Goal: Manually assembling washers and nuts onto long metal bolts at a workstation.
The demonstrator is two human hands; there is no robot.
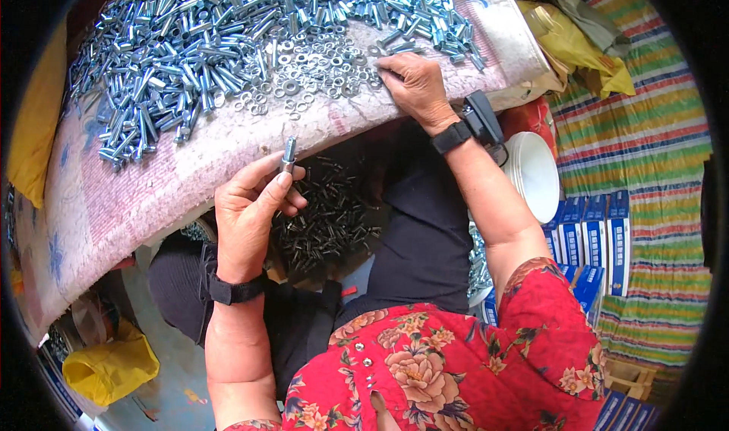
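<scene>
My left hand [254, 207] pinches an expansion bolt [289, 154] between thumb and fingers, its threaded end pointing up just off the table's near edge. My right hand [419, 88] rests on the cloth at the right side of a spread of small washers [311, 72]. Its fingers are drawn together at the washers; whatever they grip is hidden. Behind the washers lies a large heap of shiny bluish metal sleeves and bolts [197, 40], running down to the left.
A pinkish cloth [144, 195] covers the table. Below its edge, between my legs, sits a mass of dark bolts [326, 218]. On the right are a white bucket [533, 176], stacked blue-and-white boxes [596, 237] and a striped sheet [645, 180]. A yellow bag [112, 366] lies lower left.
</scene>
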